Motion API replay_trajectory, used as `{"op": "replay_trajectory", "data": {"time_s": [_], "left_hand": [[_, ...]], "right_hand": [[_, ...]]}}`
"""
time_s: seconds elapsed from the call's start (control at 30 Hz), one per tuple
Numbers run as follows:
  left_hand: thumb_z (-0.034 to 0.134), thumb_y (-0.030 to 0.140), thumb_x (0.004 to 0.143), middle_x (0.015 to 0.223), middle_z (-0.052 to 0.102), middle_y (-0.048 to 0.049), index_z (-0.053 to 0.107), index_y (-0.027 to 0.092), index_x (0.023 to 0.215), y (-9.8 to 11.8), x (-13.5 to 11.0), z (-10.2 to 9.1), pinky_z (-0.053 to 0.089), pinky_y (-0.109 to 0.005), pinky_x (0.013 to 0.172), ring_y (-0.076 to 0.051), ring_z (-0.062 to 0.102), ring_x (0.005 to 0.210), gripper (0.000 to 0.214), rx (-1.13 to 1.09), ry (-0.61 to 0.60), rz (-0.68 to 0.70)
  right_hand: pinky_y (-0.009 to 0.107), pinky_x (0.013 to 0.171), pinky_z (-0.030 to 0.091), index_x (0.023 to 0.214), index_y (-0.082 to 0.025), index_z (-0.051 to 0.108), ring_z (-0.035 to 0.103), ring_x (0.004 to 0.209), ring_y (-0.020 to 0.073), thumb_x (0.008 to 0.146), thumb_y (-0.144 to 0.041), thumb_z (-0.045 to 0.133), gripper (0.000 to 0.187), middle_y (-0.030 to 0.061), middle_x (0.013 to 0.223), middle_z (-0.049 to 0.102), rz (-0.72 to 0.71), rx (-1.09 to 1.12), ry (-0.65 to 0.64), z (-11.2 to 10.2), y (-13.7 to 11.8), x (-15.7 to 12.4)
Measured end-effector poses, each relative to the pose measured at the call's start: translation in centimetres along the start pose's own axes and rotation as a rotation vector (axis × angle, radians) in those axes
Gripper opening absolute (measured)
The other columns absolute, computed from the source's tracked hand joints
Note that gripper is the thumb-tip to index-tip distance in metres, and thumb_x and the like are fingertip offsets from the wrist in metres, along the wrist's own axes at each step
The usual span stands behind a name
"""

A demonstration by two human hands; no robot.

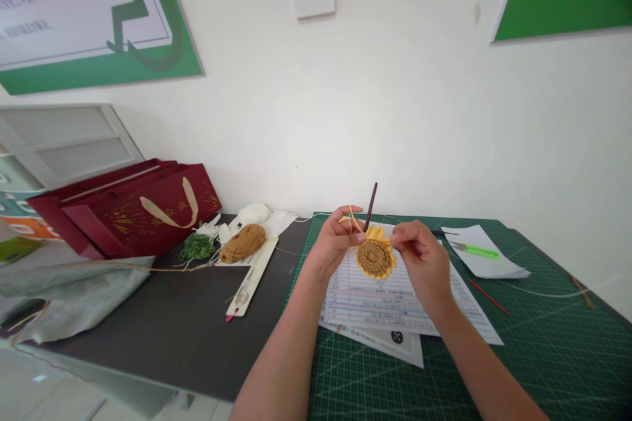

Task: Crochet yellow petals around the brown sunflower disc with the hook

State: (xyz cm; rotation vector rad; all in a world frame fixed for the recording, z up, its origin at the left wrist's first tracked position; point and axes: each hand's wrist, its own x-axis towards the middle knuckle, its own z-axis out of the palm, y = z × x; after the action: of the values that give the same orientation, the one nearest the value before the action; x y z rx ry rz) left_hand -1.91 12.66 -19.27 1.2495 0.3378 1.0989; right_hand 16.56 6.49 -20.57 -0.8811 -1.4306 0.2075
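A round crocheted piece point(375, 258), brown in the middle with yellow petals at its rim, is held up between both hands above printed sheets point(375, 299). My left hand point(333, 240) pinches its left edge, with yellow yarn point(351, 216) looped over the fingers and a dark crochet hook point(370, 206) sticking up beside them. My right hand point(422, 260) pinches the right edge, fingers closed on it.
A green cutting mat point(543, 355) covers the right of the dark table point(172, 335). On it lie white paper with a green tool point(476, 250) and a red stick point(488, 297). To the left are brown yarn point(243, 243), green yarn point(196, 247), white yarn point(253, 213), a ruler point(251, 276), red gift bags point(133, 207).
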Motion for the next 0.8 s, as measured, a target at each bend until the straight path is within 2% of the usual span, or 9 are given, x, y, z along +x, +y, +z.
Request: {"op": "replay_trajectory", "data": {"time_s": [0.27, 0.43, 0.6, 0.7, 0.8], "left_hand": [[0.067, 0.034, 0.098, 0.126, 0.068, -0.0103, 0.063, 0.018, 0.129, -0.1, 0.0, 0.1, 0.061, -0.045, 0.085, -0.025, 0.07, 0.102, 0.035, 0.037, 0.019, 0.005], [0.067, 0.034, 0.098, 0.126, 0.068, -0.0104, 0.063, 0.018, 0.13, -0.2, 0.2, -0.1, 0.061, -0.046, 0.085, -0.025, 0.07, 0.102, 0.036, 0.076, 0.088, 0.049], [0.067, 0.034, 0.098, 0.126, 0.068, -0.0104, 0.063, 0.018, 0.13, -0.2, 0.2, 0.1, 0.061, -0.046, 0.085, -0.025, 0.07, 0.102, 0.036, 0.123, 0.141, 0.086], [0.067, 0.034, 0.098, 0.126, 0.068, -0.0103, 0.063, 0.018, 0.129, -0.3, 0.2, 0.3, 0.061, -0.045, 0.085, -0.025, 0.07, 0.102, 0.035, 0.154, 0.135, 0.09], [0.067, 0.034, 0.098, 0.126, 0.068, -0.0103, 0.063, 0.018, 0.129, -0.4, 0.2, 0.3, 0.061, -0.045, 0.085, -0.025, 0.07, 0.102, 0.035, 0.177, 0.13, 0.093]], "right_hand": [[0.038, 0.084, 0.06, 0.111, -0.019, 0.069, 0.069, 0.094, 0.0179, 0.099, -0.037, 0.064, 0.022, 0.0064, 0.113, 0.071, 0.1, 0.099, -0.005, -0.1, -0.1, 0.0], [0.041, 0.084, 0.061, 0.126, -0.019, 0.063, 0.069, 0.099, 0.0208, 0.1, -0.041, 0.062, 0.034, 0.0084, 0.12, 0.068, 0.306, 0.241, -0.023, 0.1, 0.8, 0.0], [0.039, 0.082, 0.061, 0.12, -0.018, 0.066, 0.07, 0.094, 0.0191, 0.099, -0.039, 0.063, 0.03, 0.0076, 0.116, 0.07, 0.55, 0.283, -0.173, 0.2, 1.8, -0.1], [0.042, 0.087, 0.061, 0.124, -0.018, 0.065, 0.07, 0.102, 0.0214, 0.098, -0.037, 0.065, 0.031, 0.0087, 0.123, 0.069, 0.61, 0.298, -0.229, 0.4, 1.8, -0.2], [0.043, 0.089, 0.06, 0.125, -0.019, 0.065, 0.069, 0.104, 0.0221, 0.098, -0.036, 0.065, 0.032, 0.009, 0.126, 0.068, 0.643, 0.315, -0.223, 0.5, 1.6, -0.3]]}}
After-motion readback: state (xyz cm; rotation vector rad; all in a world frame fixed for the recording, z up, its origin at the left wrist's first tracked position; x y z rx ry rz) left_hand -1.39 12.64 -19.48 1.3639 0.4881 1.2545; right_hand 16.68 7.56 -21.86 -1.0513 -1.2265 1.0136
